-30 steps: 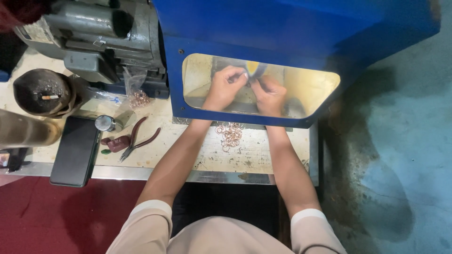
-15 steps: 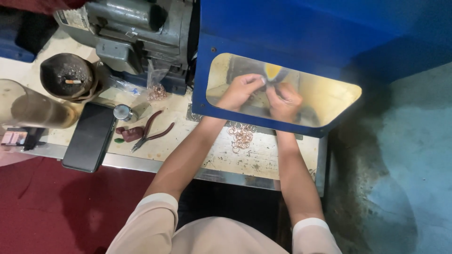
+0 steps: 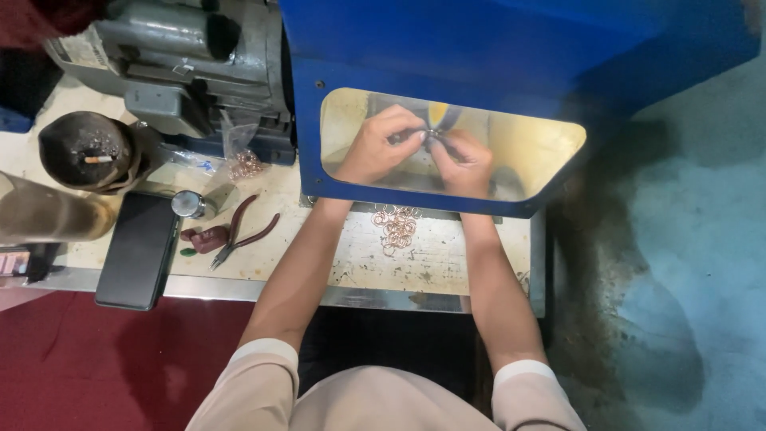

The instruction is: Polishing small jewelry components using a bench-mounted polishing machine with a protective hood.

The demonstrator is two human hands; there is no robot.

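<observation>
**Two hands pinch a small ring inside the blue hood**

Both hands are pushed through the rounded window of the big blue sheet-metal hood (image 3: 495, 48). The left hand (image 3: 379, 148) and the right hand (image 3: 463, 164) meet fingertip to fingertip, closed on a small metal piece (image 3: 431, 132), most likely a ring like those outside, though it is too small to tell for sure. It sits close under a yellowish wheel edge (image 3: 440, 116) within the hood; gripping it from both sides would keep so tiny a part steady there, and the hood likely catches dust or grit. The forearms rest across the hood's lower lip, which probably braces them.

Just in front of the hood, between the two forearms, a loose heap of thin copper-coloured wire rings (image 3: 396, 226) lies on the worn pale bench top (image 3: 431, 267), near enough to pick from without shifting.

Left of the hood stands a grey electric motor (image 3: 183, 56). A clear plastic bag with more copper rings (image 3: 243, 160) leans at its foot. Further left and forward of the hood lie red-handled pliers (image 3: 239, 231), a small round metal-capped jar (image 3: 188, 204), a black phone lying flat (image 3: 137, 249) at the bench edge, and a dark round bowl holding a cigarette (image 3: 86, 152).
</observation>
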